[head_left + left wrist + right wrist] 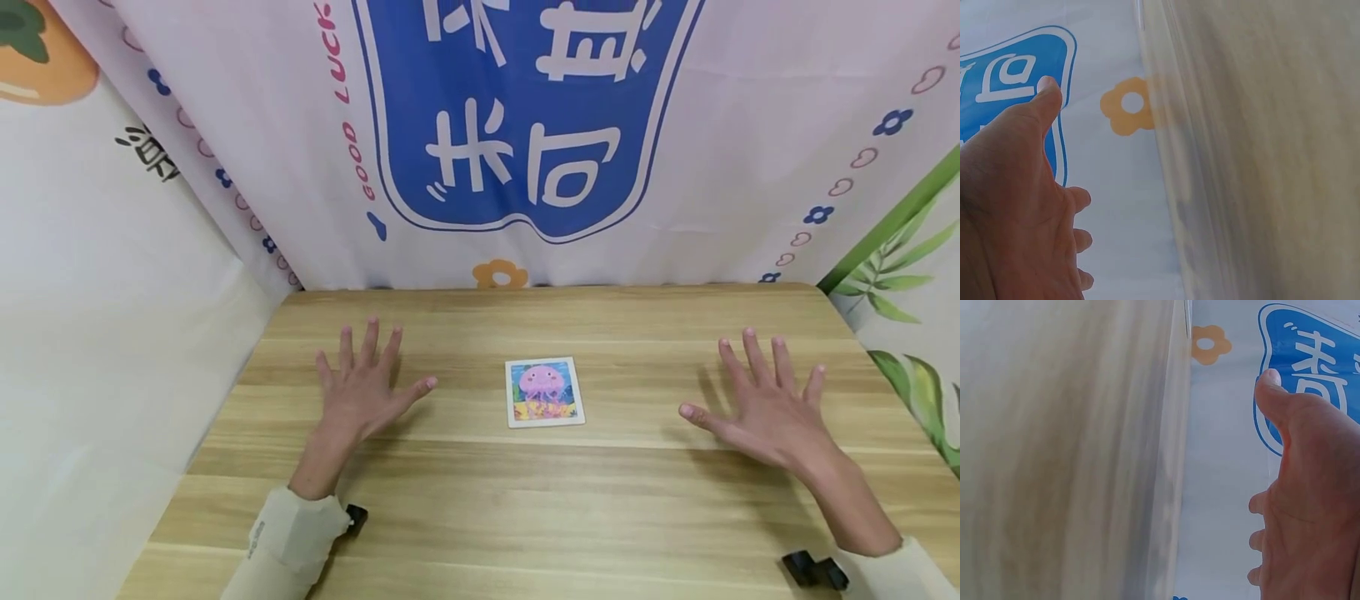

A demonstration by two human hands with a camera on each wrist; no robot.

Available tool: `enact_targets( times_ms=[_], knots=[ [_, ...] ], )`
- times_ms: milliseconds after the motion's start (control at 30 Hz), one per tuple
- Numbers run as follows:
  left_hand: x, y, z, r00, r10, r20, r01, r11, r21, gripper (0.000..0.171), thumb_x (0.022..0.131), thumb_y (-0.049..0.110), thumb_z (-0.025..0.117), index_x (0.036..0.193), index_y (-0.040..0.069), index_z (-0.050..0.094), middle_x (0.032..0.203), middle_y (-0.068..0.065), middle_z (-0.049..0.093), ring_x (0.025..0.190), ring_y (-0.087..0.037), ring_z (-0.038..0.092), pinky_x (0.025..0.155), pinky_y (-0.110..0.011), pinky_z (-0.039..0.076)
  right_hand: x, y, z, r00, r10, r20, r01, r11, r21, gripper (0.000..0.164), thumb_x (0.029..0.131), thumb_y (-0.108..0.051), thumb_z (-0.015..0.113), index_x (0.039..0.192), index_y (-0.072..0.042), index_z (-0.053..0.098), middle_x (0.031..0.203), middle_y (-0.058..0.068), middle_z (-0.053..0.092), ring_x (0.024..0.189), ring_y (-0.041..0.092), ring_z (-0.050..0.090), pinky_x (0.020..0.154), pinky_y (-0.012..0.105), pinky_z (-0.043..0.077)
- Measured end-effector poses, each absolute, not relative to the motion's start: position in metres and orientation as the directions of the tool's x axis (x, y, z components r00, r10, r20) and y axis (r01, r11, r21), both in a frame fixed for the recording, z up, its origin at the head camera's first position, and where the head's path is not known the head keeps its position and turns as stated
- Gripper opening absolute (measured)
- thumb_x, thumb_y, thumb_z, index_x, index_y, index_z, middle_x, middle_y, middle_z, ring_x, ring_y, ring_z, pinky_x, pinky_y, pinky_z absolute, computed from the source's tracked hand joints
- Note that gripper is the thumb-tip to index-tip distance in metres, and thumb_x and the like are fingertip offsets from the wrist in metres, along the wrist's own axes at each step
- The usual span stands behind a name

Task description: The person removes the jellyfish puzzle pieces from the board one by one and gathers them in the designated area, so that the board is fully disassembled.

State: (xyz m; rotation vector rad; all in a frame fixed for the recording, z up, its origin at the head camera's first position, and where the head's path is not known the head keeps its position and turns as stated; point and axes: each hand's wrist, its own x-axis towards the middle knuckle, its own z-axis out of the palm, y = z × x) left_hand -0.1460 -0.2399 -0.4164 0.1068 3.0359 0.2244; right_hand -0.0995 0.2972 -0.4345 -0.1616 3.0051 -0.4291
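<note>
A square white-bordered picture card with a pink jellyfish on it lies flat near the middle of the wooden table. To its left in the head view, my left hand is spread with fingers straight and holds nothing. On the other side my right hand is likewise spread, palm down, thumb pointing toward the card. Both hands stay apart from the card. In the wrist views, the left hand and the right hand show straight thumbs and nothing gripped; the card does not appear there.
A printed cloth with a blue sign hangs right behind the table's far edge. White cloth lines the left side, and a leaf-patterned one the right. Small black devices sit at both wrists.
</note>
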Motion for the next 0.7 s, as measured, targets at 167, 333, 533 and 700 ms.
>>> enact_targets(
  times_ms=[167,333,533,700],
  knots=[
    [-0.146,-0.237,-0.415,-0.993,0.073,-0.089,0.06,0.988,0.141,0.111,0.092,0.094,0.035,0.175,0.024,0.011,0.181,-0.012,-0.012,0.163,-0.051,-0.019,0.121,-0.084,-0.013,-0.102,0.293,-0.433,-0.989,-0.127,-0.075,-0.101,0.952,-0.29,0.117,0.098,-0.077,0.055,0.172,-0.004,0.004,0.174,0.025,-0.022,0.155,0.061,-0.026,0.106,0.089,-0.024],
    [-0.143,-0.233,-0.415,-0.993,0.078,-0.092,0.065,0.989,0.135,0.109,0.094,0.091,0.04,0.175,0.023,0.012,0.181,-0.013,-0.011,0.163,-0.052,-0.017,0.121,-0.084,-0.013,-0.105,0.282,-0.432,-0.986,-0.147,-0.073,-0.118,0.945,-0.303,0.117,0.097,-0.078,0.055,0.173,-0.006,0.004,0.176,0.019,-0.023,0.157,0.059,-0.023,0.108,0.09,-0.021],
    [-0.142,-0.227,-0.416,-0.993,0.079,-0.087,0.067,0.988,0.142,0.108,0.094,0.089,0.045,0.174,0.024,0.014,0.181,-0.011,-0.012,0.164,-0.049,-0.018,0.121,-0.081,-0.016,-0.109,0.269,-0.429,-0.985,-0.152,-0.079,-0.121,0.944,-0.307,0.118,0.096,-0.08,0.055,0.173,-0.006,0.006,0.176,0.019,-0.021,0.159,0.058,-0.021,0.111,0.091,-0.016],
    [-0.145,-0.218,-0.417,-0.991,0.099,-0.087,0.085,0.985,0.153,0.108,0.092,0.089,0.047,0.174,0.025,0.017,0.181,-0.009,-0.012,0.165,-0.047,-0.018,0.123,-0.08,-0.015,-0.113,0.261,-0.428,-0.984,-0.163,-0.076,-0.133,0.944,-0.302,0.12,0.094,-0.081,0.057,0.173,-0.005,0.008,0.177,0.022,-0.018,0.159,0.06,-0.018,0.112,0.091,-0.014]
  ],
)
